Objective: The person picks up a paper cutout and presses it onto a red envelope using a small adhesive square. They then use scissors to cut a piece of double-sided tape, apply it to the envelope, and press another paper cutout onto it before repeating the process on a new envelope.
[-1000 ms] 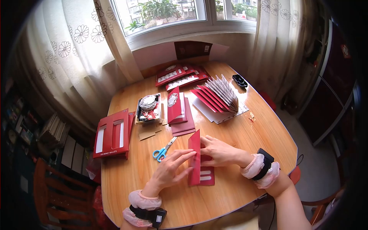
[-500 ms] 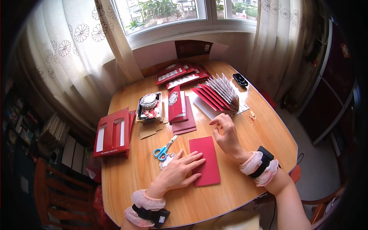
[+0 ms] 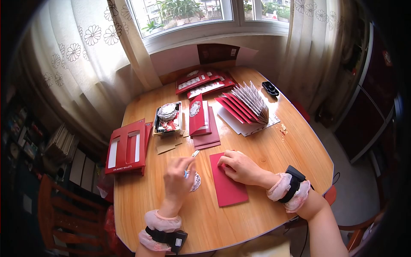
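wood table [image 3: 265, 154] by curtained window [image 3: 188, 13].

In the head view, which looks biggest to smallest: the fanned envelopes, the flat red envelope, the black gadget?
1. fanned envelopes
2. flat red envelope, partly covered by the right hand
3. black gadget, farther off, yet clearly smallest
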The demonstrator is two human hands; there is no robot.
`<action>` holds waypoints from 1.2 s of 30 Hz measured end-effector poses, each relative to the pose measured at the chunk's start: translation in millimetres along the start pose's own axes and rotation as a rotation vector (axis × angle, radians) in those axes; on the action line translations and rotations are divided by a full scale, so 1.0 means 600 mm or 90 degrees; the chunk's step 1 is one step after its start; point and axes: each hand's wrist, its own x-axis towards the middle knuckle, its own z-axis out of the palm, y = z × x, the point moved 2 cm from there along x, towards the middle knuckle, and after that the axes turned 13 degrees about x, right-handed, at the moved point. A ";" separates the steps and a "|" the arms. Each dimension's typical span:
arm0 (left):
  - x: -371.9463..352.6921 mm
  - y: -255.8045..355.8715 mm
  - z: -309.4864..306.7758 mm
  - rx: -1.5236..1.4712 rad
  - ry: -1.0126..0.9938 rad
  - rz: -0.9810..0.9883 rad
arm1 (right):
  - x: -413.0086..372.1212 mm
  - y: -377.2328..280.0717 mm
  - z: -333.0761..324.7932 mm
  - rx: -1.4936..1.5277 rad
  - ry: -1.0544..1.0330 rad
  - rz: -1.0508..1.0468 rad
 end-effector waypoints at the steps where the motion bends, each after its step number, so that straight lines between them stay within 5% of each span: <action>1: 0.001 -0.014 0.002 0.001 -0.001 0.000 | 0.000 -0.001 0.000 0.000 0.001 -0.006; 3: 0.004 -0.036 0.002 0.154 0.066 -0.015 | -0.001 -0.001 0.000 0.001 0.000 -0.001; 18: -0.006 -0.051 0.018 0.230 -0.053 -0.046 | -0.001 0.003 0.002 0.008 0.019 0.002; 36: -0.006 -0.061 0.024 0.013 -0.047 -0.116 | -0.003 0.008 0.000 0.028 0.024 0.002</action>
